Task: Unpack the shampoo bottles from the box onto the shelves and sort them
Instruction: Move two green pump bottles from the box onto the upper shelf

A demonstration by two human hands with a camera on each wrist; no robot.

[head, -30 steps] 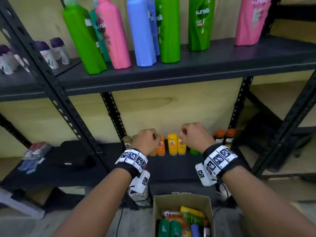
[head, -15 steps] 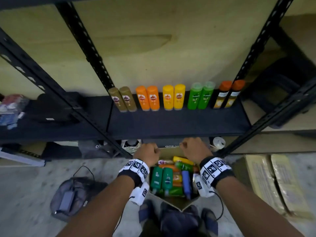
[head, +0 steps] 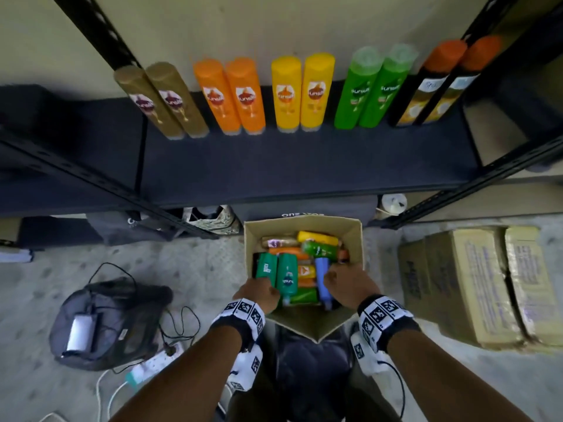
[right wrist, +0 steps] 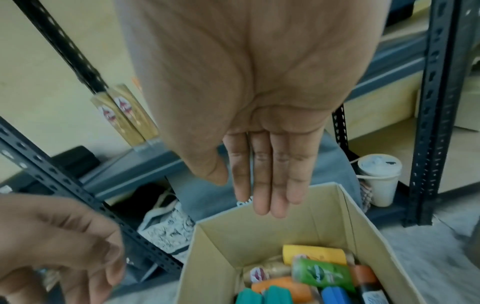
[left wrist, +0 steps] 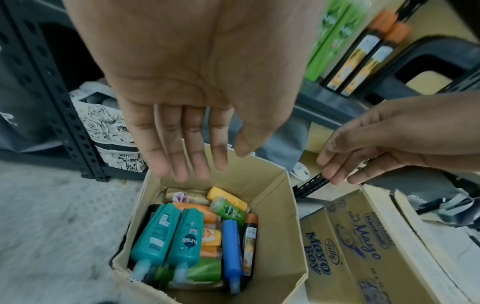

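Head view: both hands have dropped from the shelf to the box. Left hand [head: 259,292] and right hand [head: 345,283] hover empty, fingers apart, above the cardboard box [head: 355,239]. Teal Sunsilk bottles [head: 286,277] lie inside; sorted pairs stand on the shelf [head: 274,172] at twelve o'clock. Next pick pending.

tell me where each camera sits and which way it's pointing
Head: worn on the head, looking down past both forearms at the box on the floor and the shelf with paired bottles behind it.
Left wrist: on the left wrist, looking along the palm of the left hand into the box; the right hand shows at the right edge.
Right wrist: on the right wrist, looking along the right hand's palm at the far wall of the box; the left hand shows at bottom left.
Shared: all three views show the box and the green bottle in it.
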